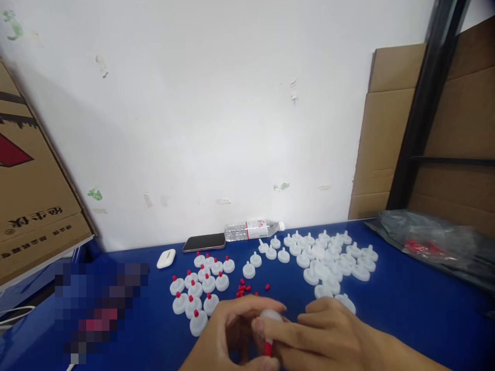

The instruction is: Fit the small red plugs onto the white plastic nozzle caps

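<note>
My left hand (228,335) and my right hand (328,335) meet at the bottom edge over the blue table (406,304). Together they pinch a white plastic cap (270,317) with a small red tip (267,349) at its nozzle. To the left of my hands stand several white caps with red tips (203,288). To the right and behind lies a spread of plain white caps (328,257). A few loose red tips (245,288) lie just beyond my fingers.
A clear water bottle (253,229) lies on its side by the white wall, with a phone (204,242) and a white earbud case (166,258) to its left. Cardboard boxes (31,196) stand left and right. A grey plastic bag (436,242) holds red pieces.
</note>
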Tool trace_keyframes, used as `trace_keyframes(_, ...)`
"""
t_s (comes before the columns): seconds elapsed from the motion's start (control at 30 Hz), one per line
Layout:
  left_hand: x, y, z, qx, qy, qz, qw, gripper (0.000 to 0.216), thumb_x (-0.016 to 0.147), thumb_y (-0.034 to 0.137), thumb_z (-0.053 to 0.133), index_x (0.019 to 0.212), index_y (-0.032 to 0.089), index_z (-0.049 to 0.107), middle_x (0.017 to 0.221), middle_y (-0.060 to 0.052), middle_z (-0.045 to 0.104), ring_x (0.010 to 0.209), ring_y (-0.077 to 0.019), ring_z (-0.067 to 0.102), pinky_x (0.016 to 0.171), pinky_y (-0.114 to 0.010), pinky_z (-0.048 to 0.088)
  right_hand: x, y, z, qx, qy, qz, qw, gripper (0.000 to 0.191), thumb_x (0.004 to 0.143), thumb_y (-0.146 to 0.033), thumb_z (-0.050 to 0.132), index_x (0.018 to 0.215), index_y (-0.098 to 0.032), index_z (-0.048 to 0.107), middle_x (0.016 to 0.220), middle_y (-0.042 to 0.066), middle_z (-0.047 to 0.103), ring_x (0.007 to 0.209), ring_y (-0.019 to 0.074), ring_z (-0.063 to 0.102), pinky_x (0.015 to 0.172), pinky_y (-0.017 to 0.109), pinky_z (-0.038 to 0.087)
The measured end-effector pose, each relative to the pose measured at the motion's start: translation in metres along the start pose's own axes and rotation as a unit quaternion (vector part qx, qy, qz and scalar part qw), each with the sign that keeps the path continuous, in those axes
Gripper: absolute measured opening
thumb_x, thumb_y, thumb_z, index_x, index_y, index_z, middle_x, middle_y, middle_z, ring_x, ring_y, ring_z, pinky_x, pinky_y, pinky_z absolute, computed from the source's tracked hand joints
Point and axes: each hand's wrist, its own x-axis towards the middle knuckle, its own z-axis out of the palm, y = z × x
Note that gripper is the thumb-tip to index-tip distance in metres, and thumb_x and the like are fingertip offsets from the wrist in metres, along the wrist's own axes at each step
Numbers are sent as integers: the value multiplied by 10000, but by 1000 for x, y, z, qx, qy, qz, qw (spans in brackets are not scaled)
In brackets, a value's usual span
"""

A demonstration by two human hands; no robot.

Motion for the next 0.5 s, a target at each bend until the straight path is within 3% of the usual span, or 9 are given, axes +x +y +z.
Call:
trace_keyframes(0.1, 3, 2, -1, 96, 46, 25, 994, 495, 801, 413, 800, 1254, 271, 659, 924, -41, 683, 679, -138, 595, 540, -205, 400, -3, 6, 4, -8, -21, 13, 1000, 354, 1037, -92, 376, 986, -139, 723, 1140, 64, 764, 455, 77, 488, 361, 275, 346)
trace_keyframes(0.23, 6, 11, -3, 231, 119, 127, 957, 129, 887, 353, 727, 981, 271, 761, 1063, -62, 677, 643, -114, 583, 516, -213, 439, -10, 7, 10, -22, -35, 44, 998, 306, 1024, -98, 428, 1135, -185, 699, 1145, 52, 751, 442, 67, 482, 363, 253, 361)
trace_keyframes(0.33, 9, 16, -4, 263, 131, 165, 941, 105, 940, 305, 668, 908, 259, 757, 957, -42, 687, 621, -113, 597, 506, -206, 464, -13, 4, 14, -26, -52, 64, 996, 361, 1015, -80, 403, 1224, -215, 665, 1199, 54, 734, 503, 80, 565, 410, 247, 414)
trace_keyframes(0.5, 18, 17, -23, 307, 226, 178, 907, 108, 956, 306, 639, 931, 241, 721, 918, -29, 727, 762, -169, 670, 587, -237, 532, -14, 1, 19, -28, -142, 225, 963, 469, 1016, -175, 443, 1475, -269, 457, 1547, 143, 471, 781, 133, 717, 609, 265, 540)
